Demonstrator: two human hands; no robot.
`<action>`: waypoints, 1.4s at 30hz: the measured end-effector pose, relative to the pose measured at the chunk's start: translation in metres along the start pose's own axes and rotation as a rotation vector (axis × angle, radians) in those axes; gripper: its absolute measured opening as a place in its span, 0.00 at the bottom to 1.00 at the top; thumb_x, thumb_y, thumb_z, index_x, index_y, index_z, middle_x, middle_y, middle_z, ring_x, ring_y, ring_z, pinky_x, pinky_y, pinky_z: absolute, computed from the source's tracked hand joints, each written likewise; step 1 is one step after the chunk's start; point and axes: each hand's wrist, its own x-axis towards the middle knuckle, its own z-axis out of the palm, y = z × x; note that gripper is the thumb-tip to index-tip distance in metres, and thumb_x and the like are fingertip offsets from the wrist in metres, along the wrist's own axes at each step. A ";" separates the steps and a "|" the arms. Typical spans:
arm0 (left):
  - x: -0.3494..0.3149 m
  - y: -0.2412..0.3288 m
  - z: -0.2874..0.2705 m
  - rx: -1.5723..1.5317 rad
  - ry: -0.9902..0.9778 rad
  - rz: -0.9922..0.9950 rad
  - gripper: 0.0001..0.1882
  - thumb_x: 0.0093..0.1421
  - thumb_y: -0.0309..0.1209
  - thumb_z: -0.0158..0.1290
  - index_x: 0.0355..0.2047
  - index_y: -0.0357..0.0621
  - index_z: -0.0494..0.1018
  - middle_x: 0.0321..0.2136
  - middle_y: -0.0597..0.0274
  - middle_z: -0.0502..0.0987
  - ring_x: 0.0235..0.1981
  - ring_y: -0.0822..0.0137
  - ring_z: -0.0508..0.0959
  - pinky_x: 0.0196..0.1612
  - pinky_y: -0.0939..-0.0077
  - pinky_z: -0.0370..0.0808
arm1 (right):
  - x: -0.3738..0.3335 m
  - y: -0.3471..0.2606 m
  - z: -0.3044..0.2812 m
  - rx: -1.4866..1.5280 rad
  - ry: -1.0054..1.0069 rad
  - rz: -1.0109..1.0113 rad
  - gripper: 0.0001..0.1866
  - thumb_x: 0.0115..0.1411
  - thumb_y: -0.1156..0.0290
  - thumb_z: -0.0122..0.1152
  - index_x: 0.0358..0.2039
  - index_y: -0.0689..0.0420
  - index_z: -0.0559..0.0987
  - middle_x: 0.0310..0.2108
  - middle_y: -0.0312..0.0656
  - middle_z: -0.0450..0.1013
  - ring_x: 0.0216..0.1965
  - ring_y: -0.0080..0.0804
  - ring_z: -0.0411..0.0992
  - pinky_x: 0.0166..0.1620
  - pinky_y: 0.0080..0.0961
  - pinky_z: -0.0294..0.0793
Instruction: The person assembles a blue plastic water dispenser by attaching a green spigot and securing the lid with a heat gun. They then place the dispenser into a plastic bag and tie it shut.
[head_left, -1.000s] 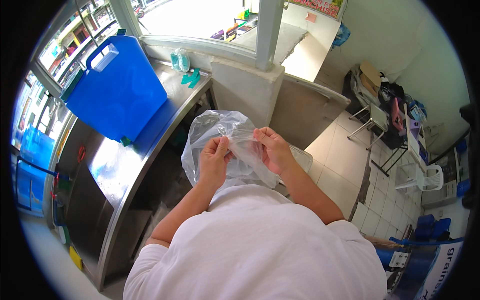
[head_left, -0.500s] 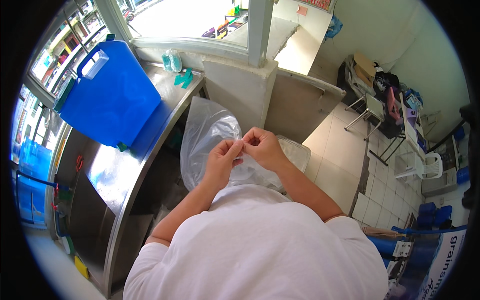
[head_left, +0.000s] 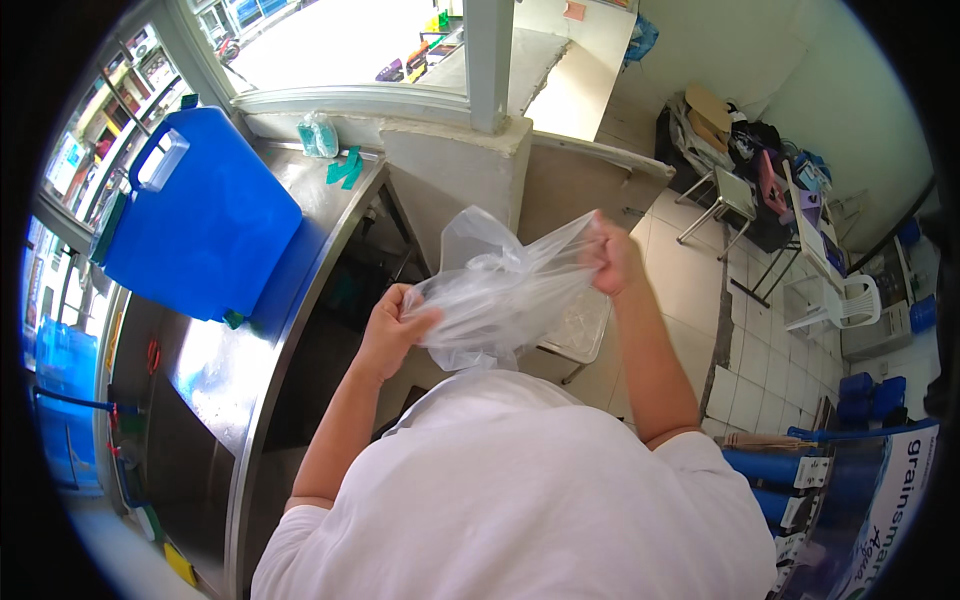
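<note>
A clear plastic bag [head_left: 500, 300] is stretched between my two hands in front of my body, its folds blurred by motion. On its left side, my left hand [head_left: 393, 330] is closed around the gathered plastic, thumb pointing inward. My right hand [head_left: 613, 258], a little higher and farther out, grips the opposite edge of the bag in a fist. The bag's loose upper part sticks up beyond my hands, and its lower part hangs close to my shirt. Partly behind the bag is a pale-topped stool [head_left: 585, 330].
At my left, a large blue water container [head_left: 205, 215] stands on a steel counter [head_left: 330, 215], with a wrapped pack [head_left: 318, 135] and green strips [head_left: 345, 168] farther along. Red scissors [head_left: 153, 356] lie beyond the counter. A low wall [head_left: 455, 180] is ahead; a metal stool [head_left: 722, 200] and white chair [head_left: 850, 300] are right.
My hands were together pinching the bag's edge; now they are wide apart, the right one moved right and up. The bag is pulled out sideways between them. The view has shifted slightly.
</note>
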 end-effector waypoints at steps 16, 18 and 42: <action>0.044 -0.023 -0.082 -0.469 0.524 -0.095 0.07 0.66 0.28 0.47 0.38 0.41 0.74 0.30 0.63 0.77 0.28 0.70 0.78 0.30 0.75 0.78 | -0.010 -0.015 -0.081 -0.133 0.365 -0.133 0.12 0.68 0.67 0.49 0.44 0.57 0.78 0.33 0.40 0.76 0.31 0.31 0.74 0.34 0.29 0.75; 0.052 -0.015 -0.085 -0.543 0.428 0.015 0.08 0.66 0.27 0.47 0.41 0.39 0.74 0.35 0.59 0.79 0.35 0.66 0.80 0.38 0.71 0.81 | -0.030 -0.008 -0.075 -0.368 0.296 -0.129 0.12 0.67 0.65 0.51 0.44 0.57 0.78 0.32 0.39 0.76 0.31 0.28 0.73 0.34 0.26 0.74; 0.087 0.027 0.070 0.772 0.411 0.552 0.40 0.47 0.42 0.71 0.53 0.37 0.62 0.34 0.54 0.73 0.34 0.62 0.75 0.42 0.68 0.73 | -0.124 0.003 0.046 -1.836 0.248 -0.722 0.19 0.53 0.64 0.70 0.45 0.54 0.77 0.36 0.45 0.78 0.39 0.43 0.77 0.43 0.33 0.76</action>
